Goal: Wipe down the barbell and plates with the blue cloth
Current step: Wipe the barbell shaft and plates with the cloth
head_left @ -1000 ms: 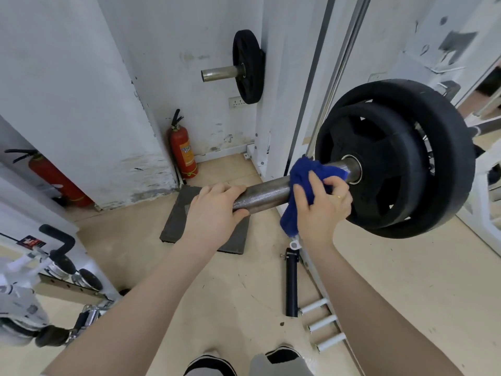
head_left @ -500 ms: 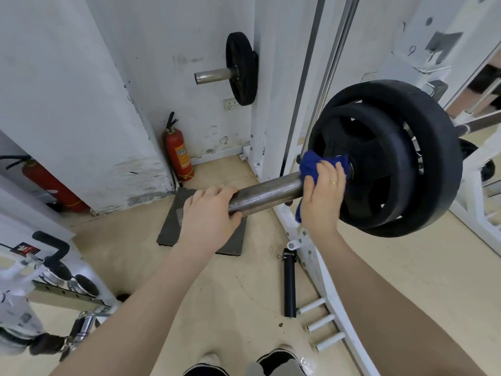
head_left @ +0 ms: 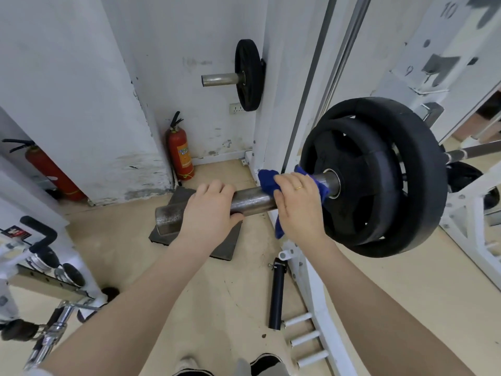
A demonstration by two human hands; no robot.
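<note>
Single view only, head-worn, wide-angle, so no second view shared any of the scene. Camera sat above and behind both hands, facing forward and steeply down along the forearms. The left hand (head_left: 208, 213) and right hand (head_left: 299, 204) lay near the lens, about mid-frame; the person's shoes showed at the bottom edge, directly below. Beyond the hands stood the scuffed white wall (head_left: 168, 36). Straight lines bowed toward the frame edges, right of the right hand most of all.

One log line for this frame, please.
phase: wiping sleeve | left hand: grips barbell sleeve | right hand: wraps blue cloth round sleeve beside plates
</note>
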